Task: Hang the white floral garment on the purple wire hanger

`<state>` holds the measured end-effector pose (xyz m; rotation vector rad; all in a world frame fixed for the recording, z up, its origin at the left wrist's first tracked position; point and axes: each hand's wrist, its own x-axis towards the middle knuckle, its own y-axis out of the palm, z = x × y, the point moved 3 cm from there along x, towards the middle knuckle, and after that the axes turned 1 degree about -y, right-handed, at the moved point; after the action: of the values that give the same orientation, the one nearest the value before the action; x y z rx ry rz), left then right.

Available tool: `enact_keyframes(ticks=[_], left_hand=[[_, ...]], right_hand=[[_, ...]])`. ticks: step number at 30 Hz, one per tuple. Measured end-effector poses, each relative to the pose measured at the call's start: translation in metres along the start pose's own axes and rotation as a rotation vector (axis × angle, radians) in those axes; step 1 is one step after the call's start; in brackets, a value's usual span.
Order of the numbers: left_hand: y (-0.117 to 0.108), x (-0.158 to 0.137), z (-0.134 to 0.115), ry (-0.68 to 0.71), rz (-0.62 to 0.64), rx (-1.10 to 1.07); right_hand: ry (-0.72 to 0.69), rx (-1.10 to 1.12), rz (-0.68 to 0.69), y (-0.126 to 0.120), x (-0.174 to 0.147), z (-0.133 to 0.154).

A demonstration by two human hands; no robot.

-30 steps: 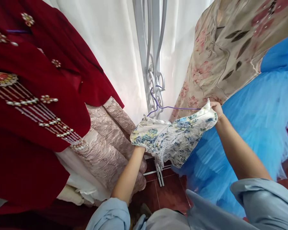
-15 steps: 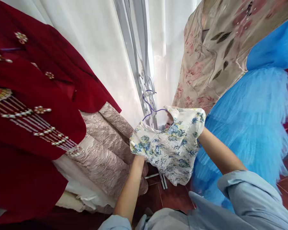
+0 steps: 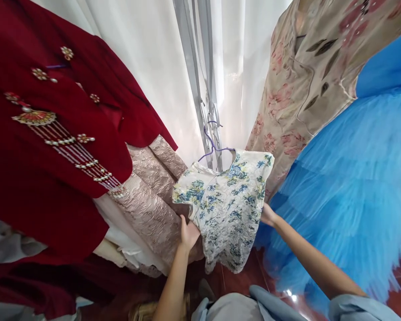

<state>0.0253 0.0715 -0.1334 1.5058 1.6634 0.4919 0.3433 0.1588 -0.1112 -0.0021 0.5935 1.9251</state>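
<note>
Grip uncertain, fingers partly hidden — left hand (image 3: 190, 232) and right hand (image 3: 268, 215) at opposite side edges of a white, blue-flowered, short-sleeved fabric blouse (image 3: 225, 209), hung below a thin purple hanger (image 3: 213, 146). Apparently straightening — next calls for light, even handling.

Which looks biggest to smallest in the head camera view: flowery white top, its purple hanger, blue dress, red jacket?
Red jacket and blue dress: too alike to rank
Flowery white top
Purple hanger (visible part)

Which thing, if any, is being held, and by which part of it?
The floral blouse: left grip and right grip are at its side edges, below the sleeves. Cloth partly hides both, so firmness cannot be told.
</note>
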Motion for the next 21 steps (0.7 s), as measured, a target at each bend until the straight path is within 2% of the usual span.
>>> enact_keyframes(ticks=[2,3,6,7,9,12,14,15,17,19,21], left_hand=[[-0.005,-0.012,0.024,0.053,-0.001,0.129],[-0.007,-0.017,0.035,0.131,-0.069,0.218],[0.000,-0.038,0.046,0.555,-0.425,0.511],[0.011,-0.046,0.040,0.719,-0.517,0.602],[0.048,-0.057,0.014,1.019,-0.578,0.798],[0.129,-0.055,-0.051,1.356,-0.446,1.156],[0.181,-0.039,-0.094,1.417,-0.305,1.361],[0.203,-0.029,-0.112,1.396,-0.250,1.447],[0.236,-0.009,-0.137,1.272,-0.127,1.588],[0.253,0.000,-0.150,1.180,-0.096,1.647],[0.258,-0.002,-0.159,1.182,-0.146,1.647]], right_hand=[[0.127,0.055,0.058,-0.004,-0.020,-0.041],[0.170,0.073,0.087,-0.003,-0.029,-0.060],[0.178,0.120,0.113,0.004,-0.053,-0.098],[0.155,0.139,0.092,0.008,-0.058,-0.102],[0.085,0.187,0.010,0.015,-0.065,-0.095],[-0.054,0.277,-0.109,0.024,-0.069,-0.058],[-0.154,0.322,-0.130,0.032,-0.071,-0.028],[-0.207,0.332,-0.129,0.038,-0.071,-0.013],[-0.319,0.329,-0.136,0.049,-0.071,0.017],[-0.433,0.315,-0.160,0.063,-0.070,0.045],[-0.512,0.291,-0.158,0.080,-0.071,0.072]])
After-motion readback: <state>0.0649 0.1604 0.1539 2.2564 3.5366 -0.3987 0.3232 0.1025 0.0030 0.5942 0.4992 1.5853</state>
